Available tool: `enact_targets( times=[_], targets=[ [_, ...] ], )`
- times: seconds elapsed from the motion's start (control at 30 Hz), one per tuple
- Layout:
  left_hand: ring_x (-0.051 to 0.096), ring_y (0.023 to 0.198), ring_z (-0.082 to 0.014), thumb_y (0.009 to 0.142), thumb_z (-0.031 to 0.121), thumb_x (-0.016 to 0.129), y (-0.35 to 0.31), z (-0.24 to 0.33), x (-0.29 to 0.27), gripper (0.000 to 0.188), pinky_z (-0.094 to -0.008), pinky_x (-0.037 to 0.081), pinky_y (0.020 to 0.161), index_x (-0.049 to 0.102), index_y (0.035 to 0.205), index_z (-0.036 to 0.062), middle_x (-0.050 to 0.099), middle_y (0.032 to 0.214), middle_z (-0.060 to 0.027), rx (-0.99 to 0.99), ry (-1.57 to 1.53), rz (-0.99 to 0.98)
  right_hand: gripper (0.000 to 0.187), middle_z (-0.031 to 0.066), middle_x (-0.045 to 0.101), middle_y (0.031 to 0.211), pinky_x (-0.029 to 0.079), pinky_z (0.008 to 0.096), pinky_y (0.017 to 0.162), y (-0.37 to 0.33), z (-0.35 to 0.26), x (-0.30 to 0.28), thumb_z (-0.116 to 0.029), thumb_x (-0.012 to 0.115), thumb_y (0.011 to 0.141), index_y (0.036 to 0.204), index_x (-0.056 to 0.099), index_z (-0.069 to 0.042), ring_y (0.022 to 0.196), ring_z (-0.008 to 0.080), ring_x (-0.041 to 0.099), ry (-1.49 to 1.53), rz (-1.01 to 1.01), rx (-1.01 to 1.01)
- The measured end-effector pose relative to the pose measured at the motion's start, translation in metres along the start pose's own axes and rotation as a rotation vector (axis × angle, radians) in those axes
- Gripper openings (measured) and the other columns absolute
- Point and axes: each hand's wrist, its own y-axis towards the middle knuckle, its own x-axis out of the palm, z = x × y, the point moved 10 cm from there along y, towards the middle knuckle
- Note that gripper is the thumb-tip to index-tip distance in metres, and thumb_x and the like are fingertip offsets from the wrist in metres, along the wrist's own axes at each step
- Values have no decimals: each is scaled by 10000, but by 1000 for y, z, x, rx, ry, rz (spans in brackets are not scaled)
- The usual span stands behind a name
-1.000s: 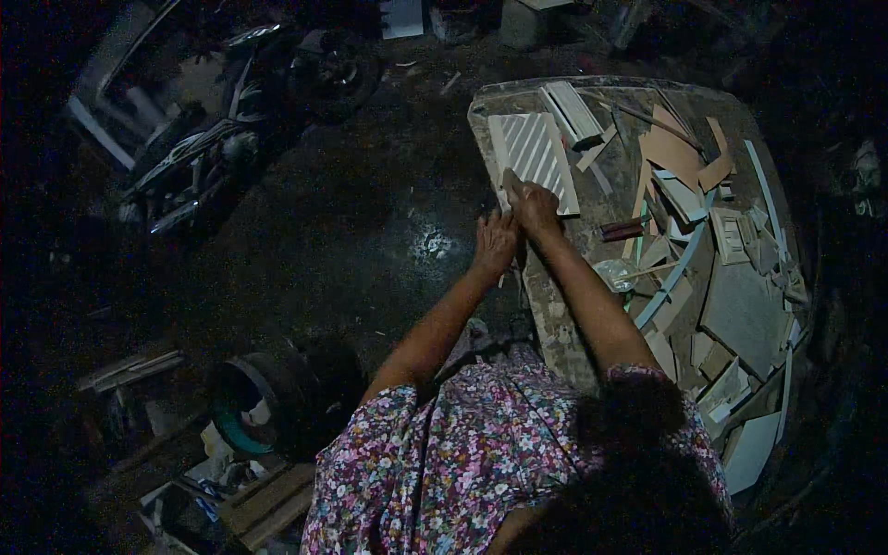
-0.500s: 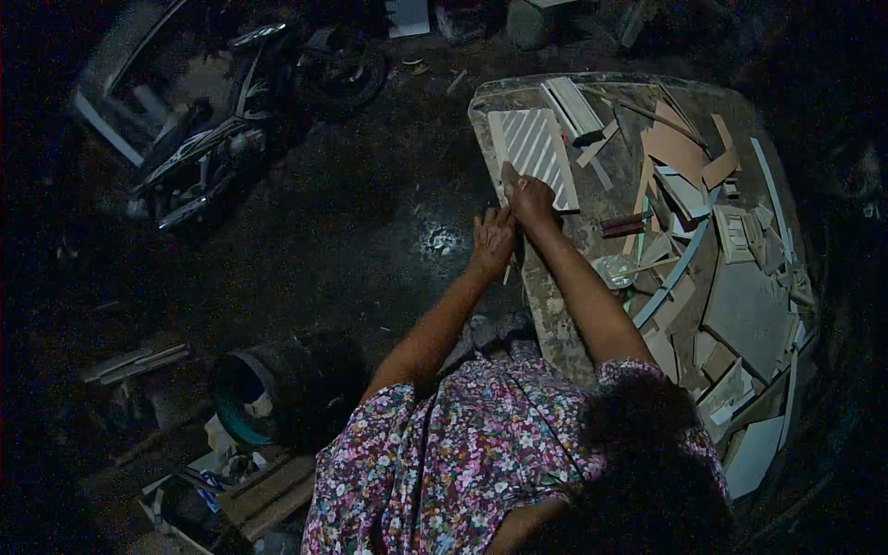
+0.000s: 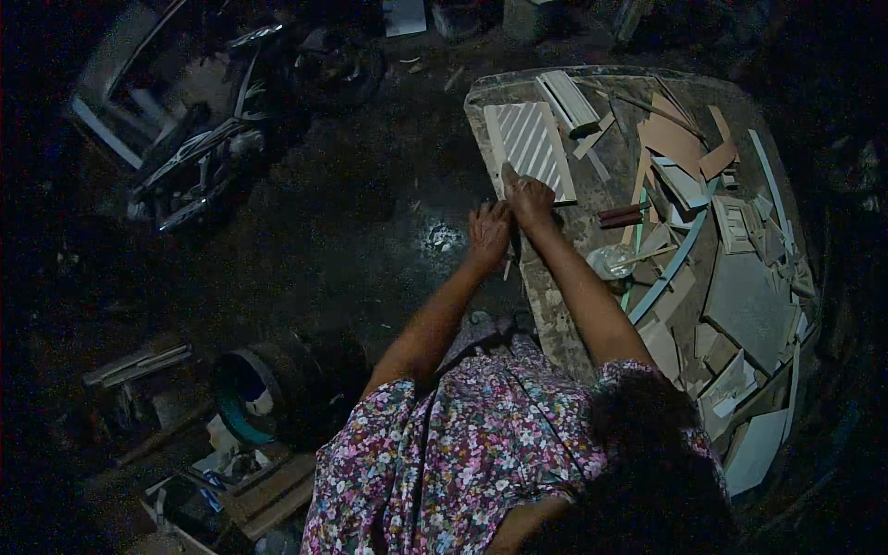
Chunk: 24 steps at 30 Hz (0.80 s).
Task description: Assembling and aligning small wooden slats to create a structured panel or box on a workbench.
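Note:
A flat rectangular panel (image 3: 535, 139) with pale diagonal stripes and light side strips lies on the left part of the worktable. My right hand (image 3: 531, 199) is closed at its near left corner, one digit stretched along the panel's left edge and the other fingers curled over the stripes. Close beside it, at the table's left edge, my left hand (image 3: 488, 233) has its fingers bent; whatever they grip is hidden. A thin pale strip (image 3: 507, 269) shows just below the left hand, and I cannot tell whether the hand holds it.
Offcuts of board (image 3: 751, 310) and thin strips (image 3: 675, 277) crowd the worktable's right side. Dark red sticks (image 3: 622, 216) and a clear plastic bag (image 3: 610, 262) lie nearer. A motorcycle (image 3: 208, 153) stands far left. Near left are a dark drum (image 3: 268, 388) and wooden slats (image 3: 268, 495).
My left hand has shifted slightly left and toward me, its fingers a little lower in view. The right hand stays at the panel's corner. The whole view has tilted slightly.

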Motion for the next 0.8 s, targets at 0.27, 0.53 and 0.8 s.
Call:
enact_targets(
  times=[0.27, 0.53, 0.8],
  targets=[
    [398, 911, -309, 769, 128, 348, -6, -12, 7, 273, -445, 293, 786, 509, 971, 39, 446, 1067, -111, 7, -112, 20, 311, 161, 495, 534, 371, 414, 457, -13, 15, 13, -258, 414, 812, 1054, 474, -72, 488, 304, 491, 295, -104, 188],
    [394, 948, -278, 724, 68, 424, -10, -24, 15, 272, -438, 317, 784, 503, 984, 51, 425, 1088, -76, -80, 26, -64, 338, 144, 497, 537, 348, 392, 415, -34, -14, 10, -244, 359, 845, 1132, 442, -86, 460, 261, 487, 137, 109, -141],
    [440, 923, -267, 711, 97, 467, -7, -23, -14, 219, -435, 321, 785, 571, 902, 81, 513, 1016, -64, -257, -202, -83, 313, 164, 560, 676, 415, 431, 498, -28, -13, -4, -219, 363, 820, 1046, 437, -16, 597, 311, 548, 111, -53, 28]
  ],
)
